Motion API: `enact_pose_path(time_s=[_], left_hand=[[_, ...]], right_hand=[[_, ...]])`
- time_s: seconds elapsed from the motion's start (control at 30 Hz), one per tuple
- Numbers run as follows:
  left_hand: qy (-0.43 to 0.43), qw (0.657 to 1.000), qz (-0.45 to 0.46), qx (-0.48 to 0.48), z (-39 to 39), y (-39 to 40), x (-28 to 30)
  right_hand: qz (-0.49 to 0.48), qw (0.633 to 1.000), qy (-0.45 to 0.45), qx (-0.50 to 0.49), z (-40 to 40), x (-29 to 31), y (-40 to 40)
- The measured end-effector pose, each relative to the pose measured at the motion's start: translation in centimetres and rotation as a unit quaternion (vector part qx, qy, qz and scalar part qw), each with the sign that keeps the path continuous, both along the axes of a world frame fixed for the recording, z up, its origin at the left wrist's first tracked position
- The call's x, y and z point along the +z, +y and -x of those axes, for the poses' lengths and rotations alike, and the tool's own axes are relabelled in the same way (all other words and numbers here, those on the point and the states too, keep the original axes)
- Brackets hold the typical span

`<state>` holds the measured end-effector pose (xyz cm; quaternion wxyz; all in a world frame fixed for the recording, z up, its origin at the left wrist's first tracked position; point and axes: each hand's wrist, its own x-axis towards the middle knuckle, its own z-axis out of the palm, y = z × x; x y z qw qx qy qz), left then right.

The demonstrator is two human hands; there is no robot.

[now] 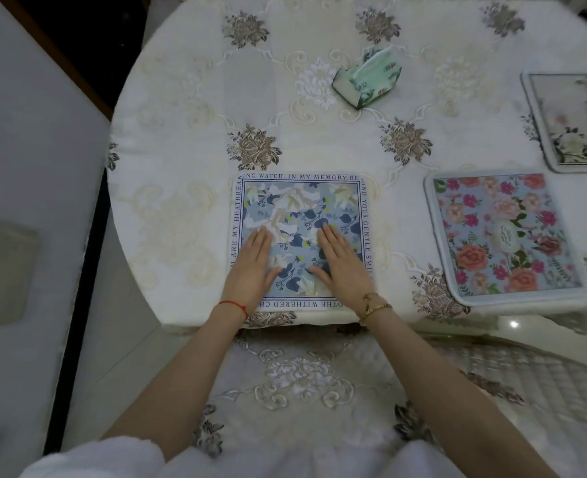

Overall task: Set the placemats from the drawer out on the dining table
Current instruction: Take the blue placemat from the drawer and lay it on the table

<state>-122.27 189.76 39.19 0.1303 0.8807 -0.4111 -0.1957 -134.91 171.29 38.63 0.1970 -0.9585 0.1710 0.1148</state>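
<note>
Biggest risk we see: the square blue floral placemat with the text border (302, 236) sits right at the desk's (181, 201) near edge, so a backward drag could slide it off. Our left hand (252, 262) and right hand (342, 260) lie flat on it, fingers straight and together, clamping nothing.

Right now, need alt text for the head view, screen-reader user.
Both hands, left hand and right hand, press flat on a square blue floral placemat with a text border at the near edge of an embroidered cream tablecloth. To its right lie a pink rose-print placemat and a pale white-flower placemat; a green tissue pack sits beyond.
</note>
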Motion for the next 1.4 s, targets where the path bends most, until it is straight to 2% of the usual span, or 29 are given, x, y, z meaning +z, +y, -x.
enact_pose_path(time_s=[0.13,0.33,0.43,0.53,0.6,0.7,0.87,1.1,1.2,1.4], left_hand=[[-0.01,1.0,-0.001,0.009,0.0,2.2,0.3],[-0.018,0.998,-0.019,0.052,0.2,5.0,0.3],[0.013,0.998,0.001,0.058,1.0,5.3,1.0],[0.019,0.999,0.031,0.018,2.5,3.9,1.6],[0.02,1.0,0.016,-0.002,3.5,2.7,1.3],[0.019,1.0,-0.019,-0.004,4.2,2.2,0.7],[0.005,1.0,-0.027,0.0,3.8,4.4,0.3],[-0.009,0.999,-0.03,0.026,2.7,7.7,0.2],[-0.014,0.998,-0.03,0.044,2.0,7.4,0.5],[0.001,1.0,-0.005,0.02,0.2,3.0,1.7]], right_hand=[[0.019,1.0,-0.005,0.011,2.9,0.3,-2.0],[0.037,0.999,0.003,-0.036,6.9,0.9,-3.7],[0.029,0.998,-0.007,-0.049,7.1,1.8,-3.1],[0.01,1.0,-0.027,0.003,5.4,2.3,-0.1],[0.002,0.999,-0.011,0.038,4.2,1.9,2.2],[-0.013,0.999,0.01,0.04,3.8,0.9,3.5],[0.01,0.999,0.016,0.044,7.0,0.5,0.9],[0.043,0.999,0.023,-0.016,10.5,1.3,-2.5],[0.047,0.998,0.021,-0.027,9.6,2.1,-2.9],[0.003,1.0,0.006,0.016,3.2,1.6,-1.3]])
